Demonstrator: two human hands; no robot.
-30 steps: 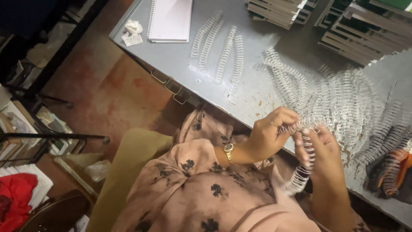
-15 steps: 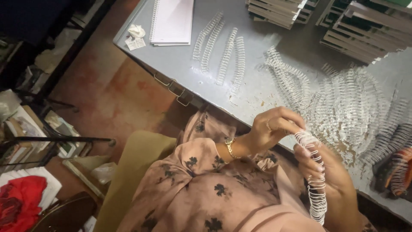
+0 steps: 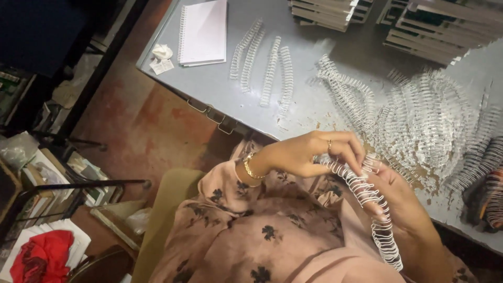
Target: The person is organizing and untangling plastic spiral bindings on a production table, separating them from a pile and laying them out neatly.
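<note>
A white wire binding coil (image 3: 367, 194) runs slantwise between both my hands, above my lap in pink flowered cloth. My left hand (image 3: 304, 154), with a ring and a gold bracelet, pinches the coil's upper end with its fingertips. The coil lies along my right hand (image 3: 403, 202), which holds its middle, while its lower end hangs free near my right wrist. Just beyond my hands, a tangled pile of white coils (image 3: 419, 126) lies on the grey metal table (image 3: 220, 84).
Several straight white coils (image 3: 262, 63) lie side by side near a spiral-bound white notebook (image 3: 204, 31) and crumpled paper (image 3: 161, 52). Stacks of flat bound pads (image 3: 440, 26) fill the far edge. Dark coils (image 3: 487, 183) lie at the right. A red cloth (image 3: 44, 257) sits on the floor clutter at the left.
My hands have drawn one coil off the pile's edge toward my body. It now lies along my right hand instead of sitting bunched at the pile.
</note>
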